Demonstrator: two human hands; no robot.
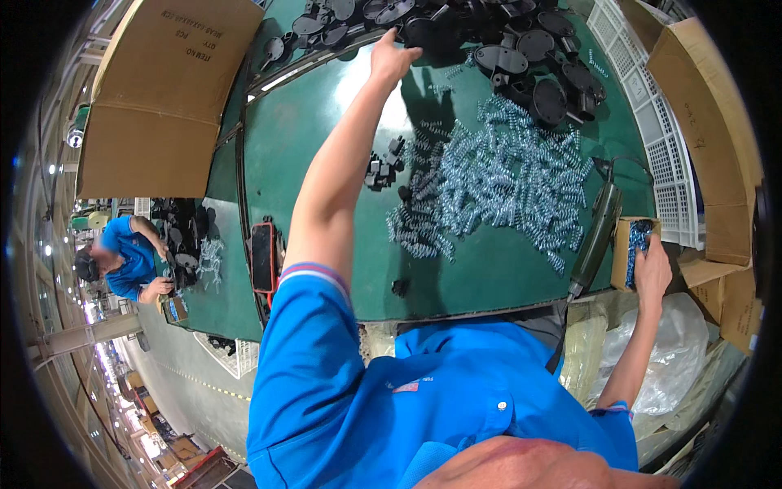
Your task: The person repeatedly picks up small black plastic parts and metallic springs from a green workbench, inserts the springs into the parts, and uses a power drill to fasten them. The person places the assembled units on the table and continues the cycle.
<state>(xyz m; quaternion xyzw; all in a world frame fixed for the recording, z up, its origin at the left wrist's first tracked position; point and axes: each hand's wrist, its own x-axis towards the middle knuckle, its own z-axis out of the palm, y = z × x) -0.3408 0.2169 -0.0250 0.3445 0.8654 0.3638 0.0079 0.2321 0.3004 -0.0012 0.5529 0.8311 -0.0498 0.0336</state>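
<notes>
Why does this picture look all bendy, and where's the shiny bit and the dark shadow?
In the head view, wide fisheye bending curves the white crate near the rim, and the corners go black; also in the head view, glare whitens the green table near the left hand, while a dark shadow crosses the table and the left part of the springs.

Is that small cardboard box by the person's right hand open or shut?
Open: the small cardboard box shows shiny bluish metal pieces inside, with the right hand at its opening.
</notes>
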